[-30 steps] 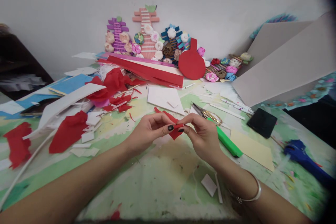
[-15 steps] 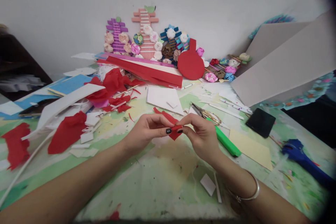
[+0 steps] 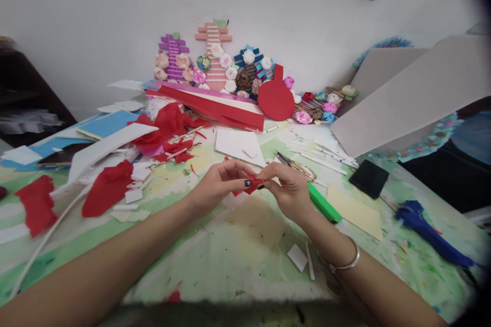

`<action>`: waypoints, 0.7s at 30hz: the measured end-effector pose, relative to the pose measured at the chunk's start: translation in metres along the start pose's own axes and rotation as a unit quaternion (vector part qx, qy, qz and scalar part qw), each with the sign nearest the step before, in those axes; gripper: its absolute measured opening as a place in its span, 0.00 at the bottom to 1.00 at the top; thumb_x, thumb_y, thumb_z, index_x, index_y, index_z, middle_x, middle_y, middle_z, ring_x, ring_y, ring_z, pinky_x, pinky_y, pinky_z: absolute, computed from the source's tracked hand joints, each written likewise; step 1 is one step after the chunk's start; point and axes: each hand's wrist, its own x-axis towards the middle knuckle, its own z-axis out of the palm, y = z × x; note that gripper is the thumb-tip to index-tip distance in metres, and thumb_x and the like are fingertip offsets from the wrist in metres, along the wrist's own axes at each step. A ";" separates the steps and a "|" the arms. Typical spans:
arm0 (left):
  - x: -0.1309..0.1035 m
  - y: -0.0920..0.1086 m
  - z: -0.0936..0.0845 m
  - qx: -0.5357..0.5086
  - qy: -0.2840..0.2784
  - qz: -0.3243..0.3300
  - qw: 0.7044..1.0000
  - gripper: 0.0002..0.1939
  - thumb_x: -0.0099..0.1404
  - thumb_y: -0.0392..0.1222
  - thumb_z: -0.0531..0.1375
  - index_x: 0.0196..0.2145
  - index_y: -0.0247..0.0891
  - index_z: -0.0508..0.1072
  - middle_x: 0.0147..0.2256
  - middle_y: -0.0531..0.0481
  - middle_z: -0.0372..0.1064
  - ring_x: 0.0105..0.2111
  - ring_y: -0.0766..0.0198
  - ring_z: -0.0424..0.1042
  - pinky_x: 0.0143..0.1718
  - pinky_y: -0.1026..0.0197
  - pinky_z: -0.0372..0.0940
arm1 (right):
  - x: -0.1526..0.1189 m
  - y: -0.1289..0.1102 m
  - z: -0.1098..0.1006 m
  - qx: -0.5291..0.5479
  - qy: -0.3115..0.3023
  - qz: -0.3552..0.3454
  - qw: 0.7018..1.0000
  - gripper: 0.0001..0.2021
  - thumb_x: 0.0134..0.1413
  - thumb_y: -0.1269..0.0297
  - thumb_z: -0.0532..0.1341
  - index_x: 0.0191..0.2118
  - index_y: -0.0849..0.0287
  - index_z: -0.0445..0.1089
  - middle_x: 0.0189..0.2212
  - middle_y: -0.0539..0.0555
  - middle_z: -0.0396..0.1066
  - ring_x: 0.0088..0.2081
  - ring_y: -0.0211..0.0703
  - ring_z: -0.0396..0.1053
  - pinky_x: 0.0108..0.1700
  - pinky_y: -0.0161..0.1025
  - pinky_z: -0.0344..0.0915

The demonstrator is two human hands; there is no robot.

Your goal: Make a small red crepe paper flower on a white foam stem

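Between my two hands is a small piece of red crepe paper (image 3: 253, 186), pinched and partly hidden by the fingers. My left hand (image 3: 218, 184) grips it between thumb and forefinger from the left. From the right, my right hand (image 3: 287, 189) pinches the same piece, its fingertips touching those of the left. Just beyond the hands lie a white foam sheet (image 3: 233, 144) and scissors with gold handles (image 3: 301, 167). A green utility knife (image 3: 324, 203) rests close by the right wrist.
Red paper scraps (image 3: 107, 189) and white offcuts lie to the left. A red round cutout with a stem (image 3: 276, 97) leans on craft flowers at the back. On the right are a black phone-like slab (image 3: 369, 179), a blue glue gun (image 3: 429, 232) and a cream card (image 3: 356, 212).
The view has tilted up slightly and shifted. My fingers have closed in on the red paper, which shows less and looks more folded. Both hands keep their pinch.
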 end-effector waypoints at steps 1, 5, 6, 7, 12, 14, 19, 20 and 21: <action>0.000 -0.001 0.000 -0.001 -0.002 0.006 1.000 0.10 0.53 0.38 0.67 0.34 0.34 0.74 0.28 0.50 0.73 0.29 0.65 0.70 0.33 0.63 0.63 | 0.000 0.001 0.001 0.010 0.001 0.006 1.000 0.07 0.53 0.74 0.59 0.30 0.58 0.73 0.26 0.51 0.73 0.30 0.40 0.69 0.36 0.39 0.64; 0.000 -0.005 0.000 -0.027 0.005 0.017 0.999 0.12 0.54 0.37 0.66 0.37 0.37 0.71 0.26 0.54 0.71 0.28 0.67 0.70 0.33 0.63 0.62 | -0.001 0.005 0.004 0.050 0.004 0.053 0.997 0.05 0.50 0.73 0.62 0.29 0.58 0.74 0.27 0.51 0.73 0.31 0.40 0.69 0.37 0.39 0.64; 0.000 -0.005 0.000 -0.040 0.005 0.012 0.999 0.13 0.54 0.37 0.66 0.38 0.37 0.70 0.26 0.54 0.70 0.28 0.67 0.70 0.33 0.63 0.63 | 0.000 0.006 0.005 0.057 0.006 0.069 0.996 0.04 0.49 0.73 0.63 0.29 0.59 0.74 0.27 0.52 0.73 0.31 0.40 0.69 0.37 0.39 0.64; -0.001 -0.006 0.001 -0.054 0.005 0.003 0.999 0.14 0.55 0.36 0.66 0.39 0.37 0.70 0.26 0.54 0.70 0.28 0.67 0.70 0.34 0.63 0.63 | 0.000 0.006 0.005 0.065 0.010 0.085 0.994 0.02 0.48 0.71 0.63 0.28 0.59 0.73 0.27 0.52 0.73 0.31 0.40 0.69 0.37 0.39 0.64; 0.000 -0.007 -0.001 -0.021 0.014 -0.066 0.998 0.16 0.58 0.46 0.64 0.40 0.33 0.70 0.31 0.47 0.72 0.29 0.65 0.71 0.32 0.63 0.63 | 0.003 0.013 0.007 0.153 -0.008 0.237 0.959 0.09 0.41 0.61 0.67 0.25 0.61 0.69 0.22 0.49 0.69 0.26 0.37 0.65 0.32 0.36 0.63; 0.002 -0.009 -0.004 0.057 0.021 -0.067 0.996 0.20 0.60 0.53 0.61 0.38 0.30 0.71 0.29 0.47 0.70 0.26 0.66 0.69 0.29 0.63 0.62 | 0.003 0.017 0.007 0.168 -0.027 0.277 0.946 0.12 0.39 0.58 0.68 0.26 0.61 0.69 0.22 0.49 0.69 0.25 0.36 0.65 0.31 0.35 0.63; 0.004 -0.012 -0.012 0.234 -0.030 0.043 0.971 0.25 0.52 0.49 0.67 0.43 0.33 0.69 0.39 0.43 0.70 0.36 0.60 0.71 0.36 0.59 0.66 | 0.003 0.028 0.007 0.165 -0.052 0.326 0.929 0.13 0.41 0.59 0.66 0.33 0.62 0.70 0.24 0.51 0.72 0.26 0.37 0.70 0.30 0.35 0.67; 0.004 -0.012 -0.013 0.273 -0.048 0.072 0.958 0.28 0.49 0.46 0.69 0.45 0.34 0.68 0.42 0.42 0.69 0.40 0.58 0.70 0.37 0.59 0.66 | 0.003 0.029 0.007 0.160 -0.057 0.335 0.927 0.12 0.42 0.60 0.65 0.33 0.62 0.70 0.25 0.51 0.73 0.26 0.37 0.70 0.30 0.34 0.68; 0.003 -0.012 -0.012 0.316 -0.063 0.099 0.941 0.29 0.47 0.43 0.69 0.47 0.35 0.67 0.44 0.41 0.69 0.42 0.57 0.70 0.39 0.58 0.66 | 0.003 0.029 0.006 0.154 -0.065 0.344 0.924 0.11 0.44 0.61 0.64 0.32 0.62 0.69 0.25 0.51 0.73 0.25 0.36 0.70 0.30 0.34 0.68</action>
